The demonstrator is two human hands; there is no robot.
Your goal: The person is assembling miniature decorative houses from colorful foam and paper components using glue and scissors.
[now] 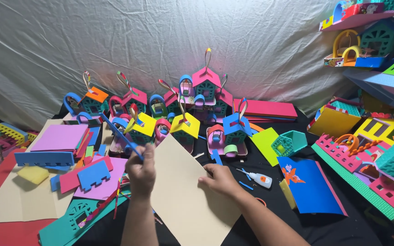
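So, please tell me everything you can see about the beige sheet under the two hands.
The beige sheet is a large, plain, flat piece that looks like craft foam or thick paper, without print or cut-outs. It lies on the black table cover, turned diagonally, with one corner pointing towards the small foam houses. The right hand presses on its right edge. The left hand, holding a blue stick-like tool, rests at its left edge. Its near end passes between the forearms.

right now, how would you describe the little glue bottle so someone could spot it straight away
Start at the big cream foam sheet on the black table, pinned by the right hand. Just right of that hand lies the glue bottle, on its side before a blue sheet. It is the only small white bottle, blue-tipped, among coloured foam houses.
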